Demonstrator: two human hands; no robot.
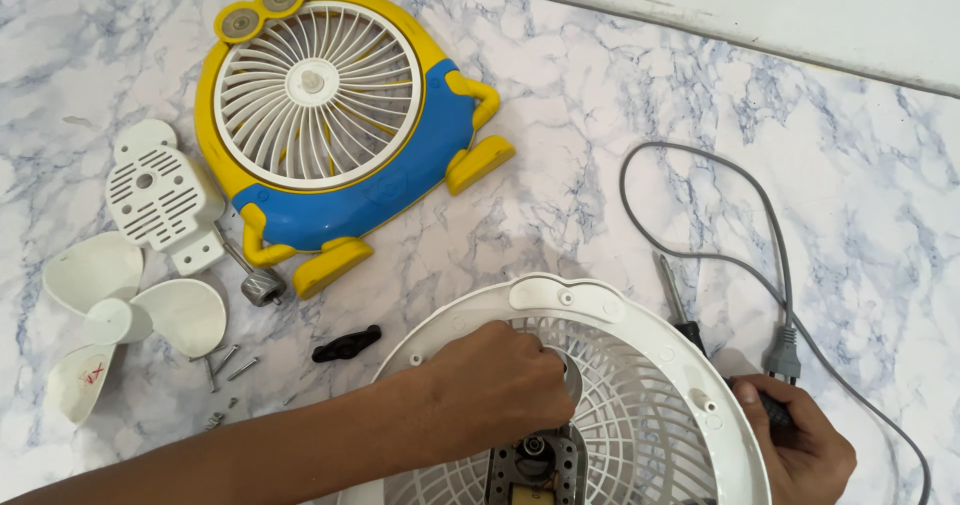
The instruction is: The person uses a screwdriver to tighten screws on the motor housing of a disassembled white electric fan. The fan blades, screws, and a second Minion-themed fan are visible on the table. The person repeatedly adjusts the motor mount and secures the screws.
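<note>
Resting curled on the white fan grille (640, 365), the left hand (500, 385) seems to pinch something hidden; the right hand (800, 445) grips a screwdriver (690, 330) on the marble worktop (600, 165).

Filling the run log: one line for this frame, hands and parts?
left hand: inside round white plastic fan grille, by motor | right hand: grips black-handled screwdriver | grey power cord: beside
</note>
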